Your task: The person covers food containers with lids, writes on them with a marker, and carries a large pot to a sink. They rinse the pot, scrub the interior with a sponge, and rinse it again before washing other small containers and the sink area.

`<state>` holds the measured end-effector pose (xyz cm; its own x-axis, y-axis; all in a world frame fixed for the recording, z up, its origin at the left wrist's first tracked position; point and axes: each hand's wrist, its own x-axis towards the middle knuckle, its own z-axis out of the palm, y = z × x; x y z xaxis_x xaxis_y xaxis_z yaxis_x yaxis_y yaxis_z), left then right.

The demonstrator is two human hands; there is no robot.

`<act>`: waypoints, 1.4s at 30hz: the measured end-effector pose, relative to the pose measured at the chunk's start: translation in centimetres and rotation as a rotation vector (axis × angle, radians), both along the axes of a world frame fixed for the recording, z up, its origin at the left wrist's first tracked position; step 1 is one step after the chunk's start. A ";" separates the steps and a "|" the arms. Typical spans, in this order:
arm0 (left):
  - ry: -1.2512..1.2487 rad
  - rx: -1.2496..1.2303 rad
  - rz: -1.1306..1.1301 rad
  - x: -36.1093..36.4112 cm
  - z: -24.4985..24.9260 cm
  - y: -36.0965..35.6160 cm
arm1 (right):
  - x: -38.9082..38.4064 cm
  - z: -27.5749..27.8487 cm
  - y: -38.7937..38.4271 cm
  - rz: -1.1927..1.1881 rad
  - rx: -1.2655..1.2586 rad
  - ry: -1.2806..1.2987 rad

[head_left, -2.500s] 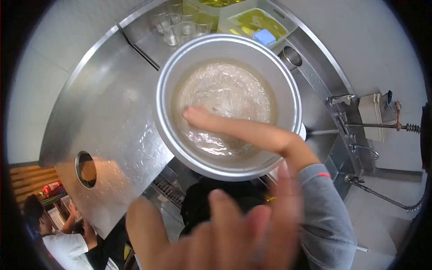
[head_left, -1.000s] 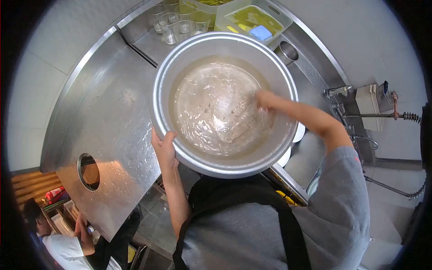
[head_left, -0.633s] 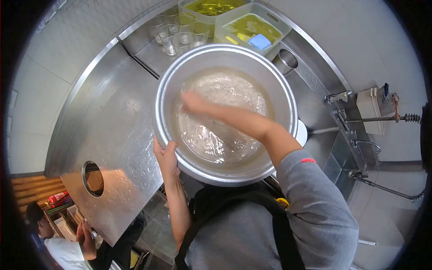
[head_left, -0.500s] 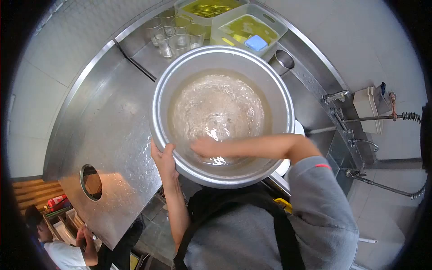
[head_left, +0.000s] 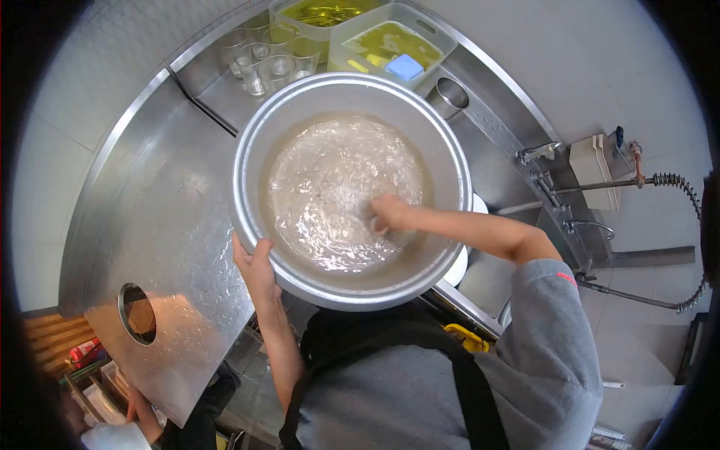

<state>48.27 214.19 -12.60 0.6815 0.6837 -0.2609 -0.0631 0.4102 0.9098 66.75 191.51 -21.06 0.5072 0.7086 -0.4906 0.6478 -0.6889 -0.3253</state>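
Observation:
A large round metal pot (head_left: 352, 291) fills the middle of the view. Cloudy, rippling water (head_left: 322, 172) stands in it, over a pale layer that I cannot make out clearly. My left hand (head_left: 259, 270) is closed on the pot's rim at the lower left, thumb on top. Inside the pot, right of its middle, my right hand (head_left: 391, 214) dips into the water. Its fingers point downward; they are partly under the surface and smeared by motion.
Several clear glasses (head_left: 276, 71) stand behind the pot, beside two plastic tubs (head_left: 442, 46) of yellowish liquid; a blue block (head_left: 404, 67) lies in one. A metal cup (head_left: 452, 94) and taps (head_left: 537, 153) are to the right. A co-worker's arm (head_left: 142, 412) shows at lower left.
My right hand has swept from the pot's lower left to right of its middle, stirring up the water. The left hand keeps its hold. The whole view has shifted slightly.

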 end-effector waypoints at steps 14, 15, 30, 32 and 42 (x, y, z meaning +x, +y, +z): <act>-0.016 -0.046 0.005 0.2 0.7 -0.6 | 5.1 1.7 2.7 -0.176 -0.117 0.015; -0.007 -0.039 0.010 0.2 0.5 -0.5 | 2.8 1.3 3.0 -0.076 0.009 -0.152; -0.002 -0.026 0.018 0.2 0.8 -0.4 | 2.0 2.5 -2.3 -0.315 -0.424 0.549; 0.002 -0.018 0.009 0.2 0.6 -0.4 | 8.9 -2.9 -3.8 -0.374 -0.576 0.586; 0.045 0.024 -0.019 0.0 0.7 -0.1 | 10.7 -2.6 18.6 -0.094 0.357 -0.447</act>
